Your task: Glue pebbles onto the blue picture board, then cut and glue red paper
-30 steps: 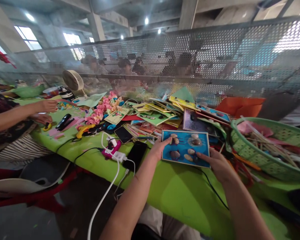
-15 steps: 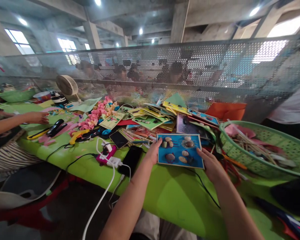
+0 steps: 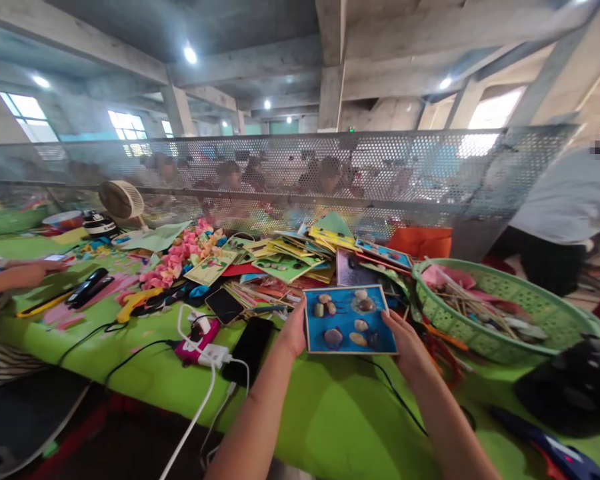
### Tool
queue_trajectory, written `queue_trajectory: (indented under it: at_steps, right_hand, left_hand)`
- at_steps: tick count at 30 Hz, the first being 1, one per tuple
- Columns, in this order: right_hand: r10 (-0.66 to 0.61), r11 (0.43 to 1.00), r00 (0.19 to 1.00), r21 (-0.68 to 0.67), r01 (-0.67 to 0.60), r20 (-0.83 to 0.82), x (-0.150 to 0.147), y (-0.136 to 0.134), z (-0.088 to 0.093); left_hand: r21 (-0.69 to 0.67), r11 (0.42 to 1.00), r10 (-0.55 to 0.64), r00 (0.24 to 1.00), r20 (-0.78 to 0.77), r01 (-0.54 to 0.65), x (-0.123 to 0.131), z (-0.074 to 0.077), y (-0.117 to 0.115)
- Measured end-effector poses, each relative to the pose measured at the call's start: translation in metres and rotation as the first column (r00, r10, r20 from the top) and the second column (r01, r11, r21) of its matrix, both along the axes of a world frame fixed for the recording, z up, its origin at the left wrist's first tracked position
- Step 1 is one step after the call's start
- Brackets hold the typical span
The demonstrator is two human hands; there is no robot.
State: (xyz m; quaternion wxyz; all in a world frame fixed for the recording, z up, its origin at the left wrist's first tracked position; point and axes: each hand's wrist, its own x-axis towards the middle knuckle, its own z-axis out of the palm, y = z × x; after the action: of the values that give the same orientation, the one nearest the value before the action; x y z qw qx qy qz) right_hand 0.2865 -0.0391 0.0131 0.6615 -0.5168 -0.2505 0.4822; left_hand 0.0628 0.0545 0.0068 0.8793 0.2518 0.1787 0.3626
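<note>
A blue board with a pale edge and several pebbles stuck on it, a stone picture (image 3: 349,337), is held up over the green table (image 3: 325,413). My left hand (image 3: 294,330) grips its left edge, fingers mostly behind the board. On the right edge my right hand (image 3: 405,341) is closed in the same way. Behind the board lies a heap of similar pebble cards (image 3: 285,263) in yellow, green and purple. A dark phone (image 3: 249,348) lies left of my left hand, beside a pink power strip (image 3: 195,340) with white plugs.
A green basket (image 3: 480,347) of sticks and scraps stands on the right. Near the right front lie a glue gun (image 3: 550,443) and a black object (image 3: 573,383). Pink paper flowers (image 3: 180,253) and a fan (image 3: 121,200) are at left. A co-worker's hand (image 3: 30,272) holds a phone.
The view has tilted up and turned slightly right. The stone picture stays between both my hands. At left, the co-worker's hand has drawn back and a phone now shows by it.
</note>
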Motion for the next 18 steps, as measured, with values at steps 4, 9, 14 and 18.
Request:
queue_trajectory:
  at_steps: [4, 9, 14, 18]
  right_hand:
    - [-0.022, 1.0, 1.0, 0.002, 0.022, -0.02, 0.002, 0.001, -0.001]
    - [-0.023, 1.0, 0.998, 0.011, 0.024, -0.057, 0.001, 0.003, -0.006]
    - [-0.008, 1.0, 0.997, 0.011, 0.009, -0.071, 0.004, 0.005, -0.012]
    - [0.025, 1.0, 0.998, 0.011, -0.024, -0.052, 0.01, 0.007, -0.017]
  left_hand:
    - [0.037, 0.999, -0.016, 1.0, 0.004, 0.015, 0.001, 0.001, -0.003]
    - [0.073, 0.991, -0.11, 0.994, 0.008, 0.109, 0.0, -0.004, -0.004]
    - [0.125, 0.982, -0.147, 0.988, 0.053, 0.139, 0.002, -0.004, -0.008]
    - [0.15, 0.975, -0.179, 0.981, 0.072, 0.166, 0.005, -0.003, -0.01]
